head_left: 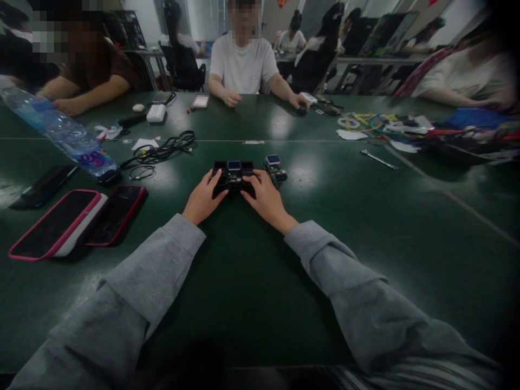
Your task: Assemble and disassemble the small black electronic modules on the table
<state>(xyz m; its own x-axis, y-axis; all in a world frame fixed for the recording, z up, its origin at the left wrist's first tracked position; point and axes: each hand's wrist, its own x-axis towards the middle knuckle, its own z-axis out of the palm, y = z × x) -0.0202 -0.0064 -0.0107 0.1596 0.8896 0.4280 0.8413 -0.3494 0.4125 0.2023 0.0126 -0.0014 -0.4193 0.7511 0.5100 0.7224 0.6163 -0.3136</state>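
Note:
On the green table in front of me is a wide black device point(234, 180) with a small screen and a circuit board at its middle. My left hand point(203, 198) grips its left end, thumb at the near edge and fingers over the top. The right end is held the same way by my right hand point(267, 199). The fingers cover part of both ends. Just beyond my right hand lies a separate green circuit board point(276, 170) with a small screen on it, apart from the device.
Phones point(116, 215) and a tilted water bottle point(60, 130) are at left. Black cables point(170, 145) lie beyond my left hand. A wrench point(378, 159) and a heap of wires point(430, 130) are at right. A person point(244, 65) sits opposite, others at both sides.

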